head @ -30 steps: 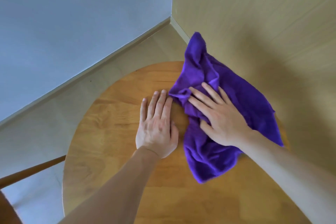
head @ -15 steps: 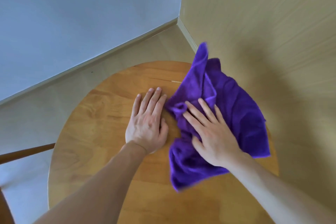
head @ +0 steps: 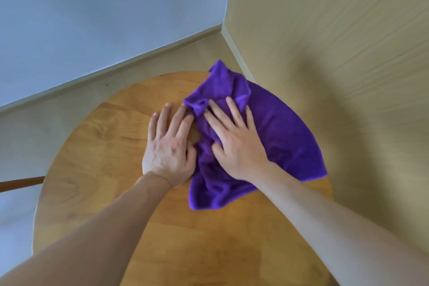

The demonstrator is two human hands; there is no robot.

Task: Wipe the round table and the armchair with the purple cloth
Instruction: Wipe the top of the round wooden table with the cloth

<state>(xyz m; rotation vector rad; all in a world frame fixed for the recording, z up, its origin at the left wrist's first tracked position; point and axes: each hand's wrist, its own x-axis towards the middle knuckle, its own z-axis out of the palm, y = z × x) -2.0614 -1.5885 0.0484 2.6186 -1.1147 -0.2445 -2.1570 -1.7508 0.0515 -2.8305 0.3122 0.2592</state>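
A round wooden table (head: 92,158) fills the lower half of the view. The purple cloth (head: 285,137) lies crumpled on its right half, one corner hanging past the far rim. My right hand (head: 234,141) presses flat on the cloth with fingers spread and straight. My left hand (head: 169,144) rests flat on the bare wood just left of the cloth, its fingertips touching the cloth's folded edge. The armchair shows only as a wooden bar (head: 21,182) at the left edge.
The table stands in a room corner: a pale blue wall (head: 104,11) on the left, a beige panelled wall (head: 336,30) on the right, close to the table's right rim. Beige floor (head: 58,111) and a skirting board run behind the table.
My right hand has slid the cloth a little toward the table's far rim, and the cloth has spread flatter on the right. My left hand stays flat beside it.
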